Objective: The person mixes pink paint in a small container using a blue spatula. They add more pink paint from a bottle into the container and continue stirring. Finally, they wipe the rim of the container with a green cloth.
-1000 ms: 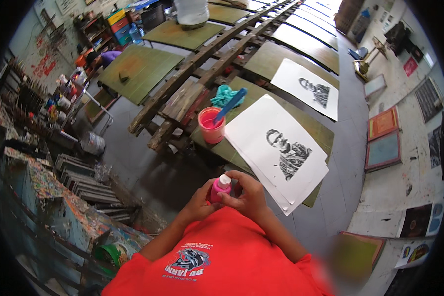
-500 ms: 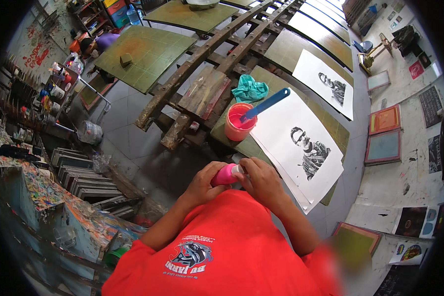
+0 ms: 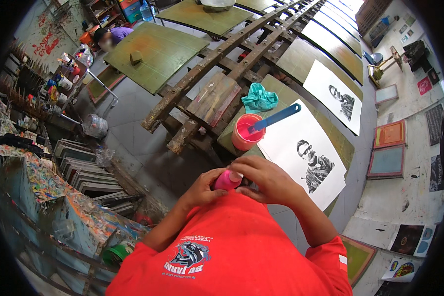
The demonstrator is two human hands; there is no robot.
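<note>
My left hand [image 3: 203, 189] is wrapped round a small bright pink bottle [image 3: 225, 181] close to my red shirt. Over the bottle's white top [image 3: 236, 175] curl the fingers of my right hand [image 3: 272, 182], its thumb lower down; part of the grip is hidden. Just beyond my hands, a tub of pink paint [image 3: 243, 141] stands on a green board [image 3: 349, 154], a blue-handled spatula [image 3: 277, 117] leaning in it. Beside the tub lie stacked white sheets [image 3: 281, 148], the top one bearing a black printed portrait. A crumpled teal cloth [image 3: 259, 98] rests behind the tub.
A rusty metal rail frame [image 3: 182, 101] runs away from me between green boards. A second printed sheet [image 3: 325, 81] lies farther back. Framed screens [image 3: 86, 170] stack at left, near a paint-spattered bench [image 3: 66, 197]. Another person [image 3: 116, 35] is at far left.
My right hand has turned and come farther over the bottle's top, its elbow swinging outward. The bottle has tilted so that its top points more toward me. The view has shifted slightly.
</note>
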